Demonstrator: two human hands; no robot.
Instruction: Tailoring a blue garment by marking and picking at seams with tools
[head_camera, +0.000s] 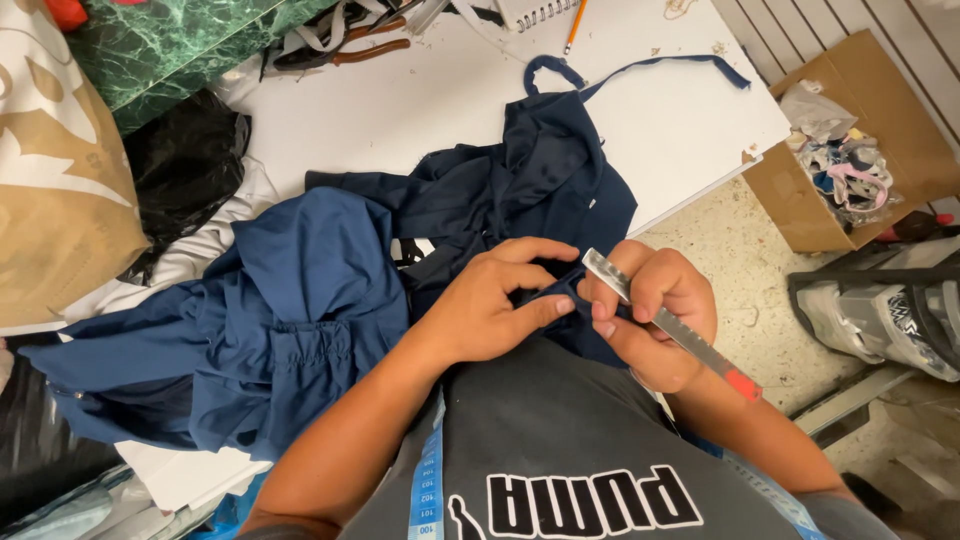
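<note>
- Nearest you hung one blue measuring tape (428, 480) down your dark shirt.
- Your left hand (480, 305) pinched a fold of the one navy garment (300, 300) between thumb and fingers, just left of the blade.
- Your right hand (655, 315) was curled tight round one metal utility knife (670, 325), its long axis slanting up-left toward the pinched fold.
- One cardboard box (880, 120) stood off the white table (660, 120).

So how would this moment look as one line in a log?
left hand: pinches navy garment | right hand: holds metal blade tool at same fold | garment on white table
</note>
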